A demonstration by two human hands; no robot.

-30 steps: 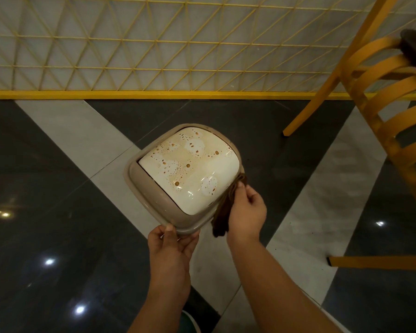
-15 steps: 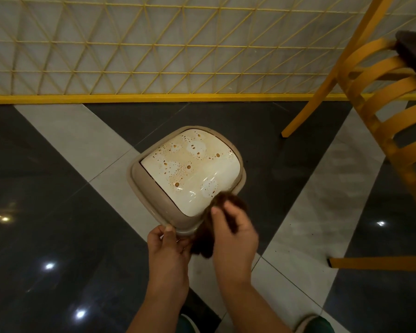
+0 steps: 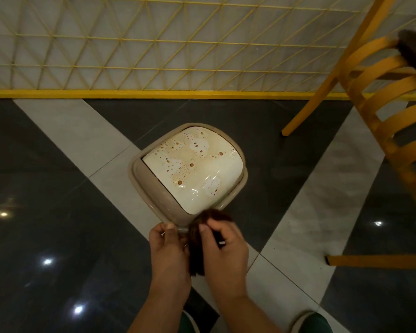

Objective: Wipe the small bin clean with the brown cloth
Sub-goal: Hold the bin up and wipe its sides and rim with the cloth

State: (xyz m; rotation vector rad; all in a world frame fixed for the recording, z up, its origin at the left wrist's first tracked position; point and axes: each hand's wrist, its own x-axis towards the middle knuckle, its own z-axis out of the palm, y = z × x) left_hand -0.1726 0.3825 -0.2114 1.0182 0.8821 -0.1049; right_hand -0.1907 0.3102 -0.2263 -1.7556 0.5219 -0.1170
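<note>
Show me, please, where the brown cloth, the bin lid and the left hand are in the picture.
brown cloth [image 3: 197, 246]: head view, on its hanging middle fold.
bin lid [image 3: 192, 169]: head view, on its stained cream top.
left hand [image 3: 169, 253]: head view, on its back.

Dim, warm indoor light from overhead. Small white lamp glints on the glossy dark floor [image 3: 46, 236], left of & below the grip; one more far right. Streaky glare on the cream lid [image 3: 192, 169] just above the grip. Right hand [image 3: 222, 251] & brown cloth [image 3: 197, 248] motion-blurred. Wide-angle bend w/ the yellow grille [image 3: 154, 44] curving at frame edges.
</note>
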